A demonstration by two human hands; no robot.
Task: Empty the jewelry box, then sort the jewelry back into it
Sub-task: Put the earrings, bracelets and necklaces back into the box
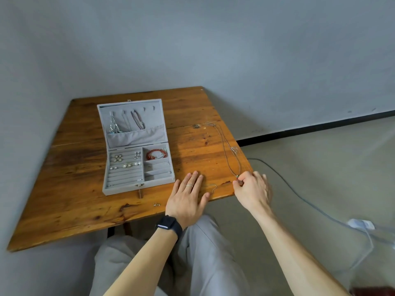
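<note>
Head view: grey velvet-lined box (119,190) stands open on the left half of the wooden table (74,178), lid tilted back. Three necklaces hang from the lid hooks above a fabric pocket. In the base, pearl earrings (117,158) sit in the ring rolls at left; a red bracelet (155,154) lies in the far right compartment. Left hand (188,197), wearing a ring (189,185) and a watch (170,226), lies flat on the table just right of the box, fingers straight and slightly spread. Right hand (253,191), at the table's near right corner, pinches the pendant end of a thin necklace (226,154) stretched along the right edge.
</note>
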